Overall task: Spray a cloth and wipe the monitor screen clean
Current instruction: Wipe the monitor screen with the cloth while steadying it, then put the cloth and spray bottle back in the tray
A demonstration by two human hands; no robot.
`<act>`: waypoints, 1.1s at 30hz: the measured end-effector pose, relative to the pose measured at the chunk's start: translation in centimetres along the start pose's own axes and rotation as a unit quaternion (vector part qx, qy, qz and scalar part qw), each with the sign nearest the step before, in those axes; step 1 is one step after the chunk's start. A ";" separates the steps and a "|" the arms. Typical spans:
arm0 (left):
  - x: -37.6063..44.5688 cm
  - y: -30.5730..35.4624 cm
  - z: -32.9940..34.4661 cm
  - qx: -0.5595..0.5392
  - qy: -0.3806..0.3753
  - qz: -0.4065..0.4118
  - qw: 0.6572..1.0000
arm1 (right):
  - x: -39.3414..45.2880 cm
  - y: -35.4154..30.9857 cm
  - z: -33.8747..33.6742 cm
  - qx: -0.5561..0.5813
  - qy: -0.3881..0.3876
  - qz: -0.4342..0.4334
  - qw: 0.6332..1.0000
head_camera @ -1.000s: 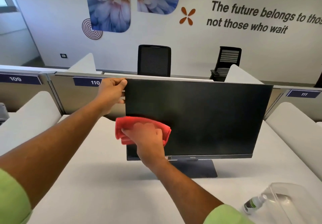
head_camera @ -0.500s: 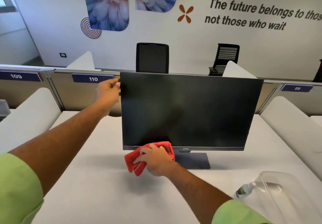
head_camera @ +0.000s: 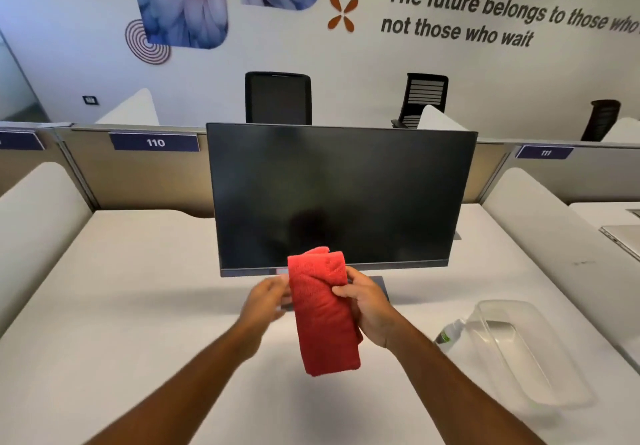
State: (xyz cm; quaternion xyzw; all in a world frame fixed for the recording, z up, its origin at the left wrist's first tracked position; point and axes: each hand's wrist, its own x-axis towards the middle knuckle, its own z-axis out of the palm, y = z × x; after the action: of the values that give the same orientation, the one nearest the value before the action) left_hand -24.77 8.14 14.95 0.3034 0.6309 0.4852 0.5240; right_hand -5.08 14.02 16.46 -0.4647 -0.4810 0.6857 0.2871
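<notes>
Red cloth point(head_camera: 323, 313) folded, hanging from right hand point(head_camera: 372, 309); monitor point(head_camera: 339, 198) dark.

A white desk point(head_camera: 138, 306) bears the monitor point(head_camera: 339, 198), a clear plastic tray point(head_camera: 526, 351) and a spray bottle point(head_camera: 450, 332).

The white desk point(head_camera: 145, 306) lies bare from 7 to 10 o'clock of the monitor point(head_camera: 337, 198), open to a passing hand. At 4 o'clock a clear plastic tray point(head_camera: 540, 358) blocks the way, with a spray bottle point(head_camera: 450, 332) touching its near-left wall. Padded side dividers point(head_camera: 38, 222) wall in 9 and 3 o'clock; the rear partition point(head_camera: 152, 181) closes 12 o'clock behind the monitor.
</notes>
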 end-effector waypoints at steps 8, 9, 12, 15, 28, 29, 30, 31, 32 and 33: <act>-3.7 -3.0 8.0 -0.010 -0.070 -0.028 0.997 | -5.4 3.0 -4.8 -0.019 0.058 0.028 0.998; -3.9 -3.2 9.0 -0.007 -0.061 -0.020 0.998 | -6.1 3.3 -5.6 -0.034 0.047 0.038 0.998; -4.7 -3.4 11.8 -0.015 -0.036 -0.008 0.999 | -7.6 3.6 -8.4 -0.068 0.033 0.038 0.996; -5.3 -3.2 16.0 -0.012 -0.022 -0.014 1.000 | -8.9 3.4 -12.7 -0.086 0.057 0.033 0.994; -7.7 -6.0 33.7 0.077 -0.090 -0.015 0.993 | -11.8 1.4 -34.7 -0.044 0.192 0.017 0.980; -7.8 -6.5 34.7 0.097 -0.097 -0.020 0.990 | -11.9 1.5 -36.0 -0.045 0.206 0.028 0.977; -7.8 -7.0 35.6 0.122 -0.105 -0.026 0.987 | -12.0 1.7 -37.0 -0.047 0.218 0.039 0.974; -7.8 -7.4 36.4 0.146 -0.111 -0.035 0.982 | -12.0 1.9 -37.8 -0.050 0.229 0.049 0.971; -7.7 -7.7 37.3 0.167 -0.115 -0.046 0.978 | -11.9 2.3 -38.3 -0.054 0.236 0.061 0.968; -7.7 -8.0 38.0 0.182 -0.116 -0.059 0.975 | -11.8 2.7 -38.6 -0.062 0.240 0.072 0.966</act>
State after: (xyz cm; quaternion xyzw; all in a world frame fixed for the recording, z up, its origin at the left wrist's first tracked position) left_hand 14.59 9.76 11.12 0.4101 0.6602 0.2926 0.5571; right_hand 35.14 18.25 14.18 -0.6658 -0.4047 0.5424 0.3144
